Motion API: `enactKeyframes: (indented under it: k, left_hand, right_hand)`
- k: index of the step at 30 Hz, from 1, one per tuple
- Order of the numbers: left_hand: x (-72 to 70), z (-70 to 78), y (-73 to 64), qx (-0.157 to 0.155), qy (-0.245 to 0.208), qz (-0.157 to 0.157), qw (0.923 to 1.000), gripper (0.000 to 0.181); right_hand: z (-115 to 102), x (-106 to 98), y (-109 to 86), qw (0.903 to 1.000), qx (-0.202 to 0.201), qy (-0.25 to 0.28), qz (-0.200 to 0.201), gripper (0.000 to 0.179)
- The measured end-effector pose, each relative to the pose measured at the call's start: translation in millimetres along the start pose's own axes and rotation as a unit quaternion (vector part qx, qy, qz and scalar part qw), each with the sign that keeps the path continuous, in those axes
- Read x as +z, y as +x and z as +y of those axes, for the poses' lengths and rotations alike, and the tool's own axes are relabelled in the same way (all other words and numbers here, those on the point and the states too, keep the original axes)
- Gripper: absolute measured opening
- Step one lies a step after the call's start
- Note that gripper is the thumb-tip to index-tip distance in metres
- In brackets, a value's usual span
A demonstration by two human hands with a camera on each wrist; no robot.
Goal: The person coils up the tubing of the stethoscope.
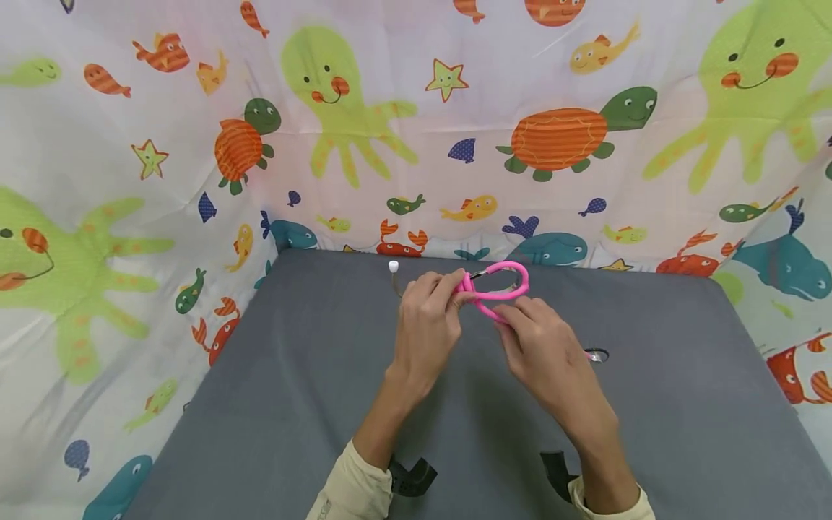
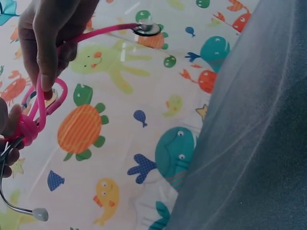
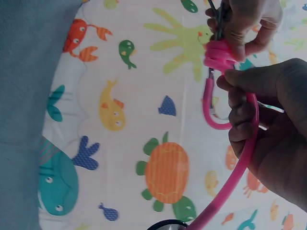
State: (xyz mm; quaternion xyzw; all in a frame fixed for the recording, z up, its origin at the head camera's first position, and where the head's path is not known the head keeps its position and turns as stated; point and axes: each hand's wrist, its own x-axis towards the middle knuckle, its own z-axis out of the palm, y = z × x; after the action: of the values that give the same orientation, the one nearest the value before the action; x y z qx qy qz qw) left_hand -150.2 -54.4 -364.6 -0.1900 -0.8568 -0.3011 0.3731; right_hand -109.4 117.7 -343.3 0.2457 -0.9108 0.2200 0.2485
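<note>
A stethoscope with pink tubing (image 1: 502, 295) is held above the grey table by both hands. My left hand (image 1: 425, 328) pinches it where the tubing is wound round the metal ear tubes, a tight pink coil (image 3: 219, 56) in the right wrist view. My right hand (image 1: 549, 354) grips the tubing just beyond, with fingers curled round it. A pink loop stands out between the hands. From under the right hand, the round chest piece (image 1: 596, 355) hangs at the tubing's end. One pale ear tip (image 1: 393, 266) sticks out past the left hand; the other is hidden.
A grey cloth covers the table (image 1: 292, 404). Behind it and at both sides hangs a white curtain (image 1: 364, 217) printed with sea animals. Black straps (image 1: 412, 478) show at both wrists, by the cream sleeves (image 1: 354, 484).
</note>
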Motion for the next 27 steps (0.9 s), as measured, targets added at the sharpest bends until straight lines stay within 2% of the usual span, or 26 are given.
enactKeyframes:
  k: [3, 7, 16, 23, 27]
  left_hand:
    - [-2.3, 2.6, -2.0, 0.005, 0.008, -0.010, 0.9999, 0.030]
    - [-2.9, 4.9, -3.6, 0.004, 0.010, -0.026, 0.9996, 0.032]
    - [-0.3, 4.3, -10.8, 0.003, -0.001, -0.038, 0.9993, 0.033]
    - [3.3, 4.0, -16.6, 0.016, -0.017, -0.054, 0.9983, 0.033]
    - [4.7, 3.7, -21.4, 0.012, -0.036, -0.070, 0.9969, 0.034]
  right_hand:
    - [-2.3, -3.1, 0.6, 0.9991, -0.028, -0.021, 0.021, 0.032]
    - [-4.0, -7.1, 2.0, 0.9977, -0.057, -0.034, 0.012, 0.032]
    - [-1.2, -5.8, -0.7, 0.9961, -0.086, -0.019, 0.003, 0.037]
    - [3.8, -7.2, -2.8, 0.9923, -0.107, -0.058, 0.024, 0.037]
    - [6.3, -8.9, -1.8, 0.9913, -0.106, -0.065, 0.043, 0.042]
